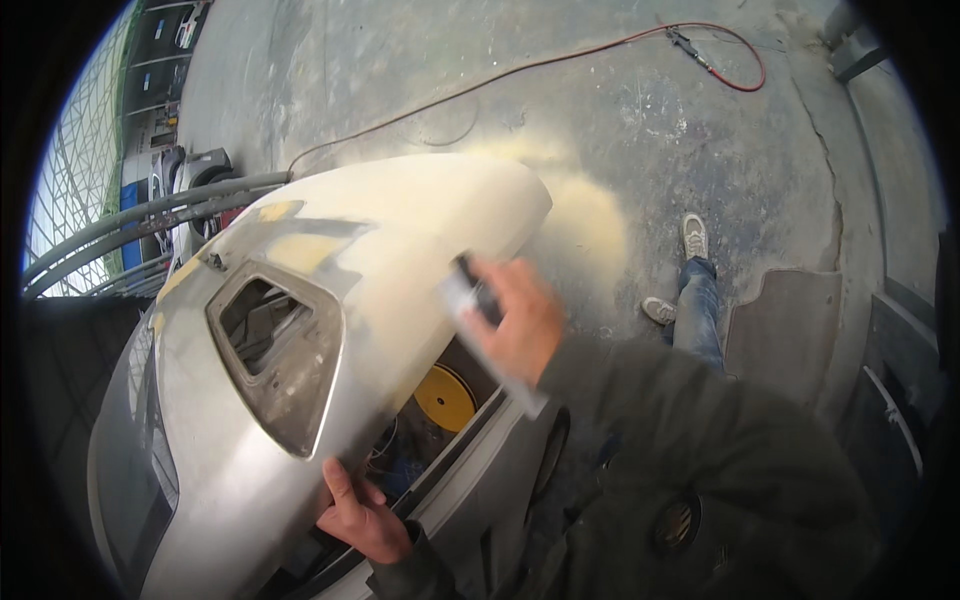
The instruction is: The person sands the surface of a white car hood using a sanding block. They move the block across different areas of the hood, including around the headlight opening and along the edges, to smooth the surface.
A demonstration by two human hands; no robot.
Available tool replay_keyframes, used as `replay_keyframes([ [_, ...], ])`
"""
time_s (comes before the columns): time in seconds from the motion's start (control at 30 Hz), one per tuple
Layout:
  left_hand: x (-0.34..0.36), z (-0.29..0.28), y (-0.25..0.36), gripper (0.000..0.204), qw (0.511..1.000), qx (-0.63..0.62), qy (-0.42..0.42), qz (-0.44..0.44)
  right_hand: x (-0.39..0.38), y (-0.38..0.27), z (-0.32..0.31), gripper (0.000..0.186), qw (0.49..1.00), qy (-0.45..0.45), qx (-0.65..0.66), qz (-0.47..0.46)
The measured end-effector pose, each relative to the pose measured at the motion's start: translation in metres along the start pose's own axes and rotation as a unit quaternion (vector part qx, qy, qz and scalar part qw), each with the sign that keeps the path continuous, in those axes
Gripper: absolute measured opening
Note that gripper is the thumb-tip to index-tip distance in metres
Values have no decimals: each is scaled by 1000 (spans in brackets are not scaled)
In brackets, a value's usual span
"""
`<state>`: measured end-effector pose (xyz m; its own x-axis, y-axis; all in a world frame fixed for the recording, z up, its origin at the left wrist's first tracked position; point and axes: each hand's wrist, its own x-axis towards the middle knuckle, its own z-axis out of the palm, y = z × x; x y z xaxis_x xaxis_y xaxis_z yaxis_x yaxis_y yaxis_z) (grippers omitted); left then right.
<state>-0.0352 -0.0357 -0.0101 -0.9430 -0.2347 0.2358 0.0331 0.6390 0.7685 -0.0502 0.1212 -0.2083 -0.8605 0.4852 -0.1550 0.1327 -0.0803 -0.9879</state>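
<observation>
While our right hand [525, 318] holds a blurred grey-and-black block [461, 297] at the head view's centre, by the cream-and-silver car panel [415, 235] filling centre-left, our left hand [365, 515], lower centre, touches the panel's edge; whether it grips, we cannot tell.

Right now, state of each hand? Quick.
Left hand: touching the edge of the car body panel; can't tell whether it grips.
Right hand: closed, holding a long flat tool, blurred.
</observation>
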Motion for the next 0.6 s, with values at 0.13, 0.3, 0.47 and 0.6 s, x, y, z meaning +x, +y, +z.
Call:
replay_keyframes([
  [0.13,3,-17,-7,42,999,33,-14,-30,-31,-46,11,59,989,-67,59,-121],
  [0.3,4,-7,-4,41,1000,-2,-12,-10,8,19,-3,55,1000,7,16,-3],
  [0.47,2,-18,-5,40,999,5,-33,-28,-31,-52,8,55,990,-51,63,-116],
  [0.6,3,-16,-3,40,998,-10,-43,-34,5,16,-4,54,998,6,57,-19],
])
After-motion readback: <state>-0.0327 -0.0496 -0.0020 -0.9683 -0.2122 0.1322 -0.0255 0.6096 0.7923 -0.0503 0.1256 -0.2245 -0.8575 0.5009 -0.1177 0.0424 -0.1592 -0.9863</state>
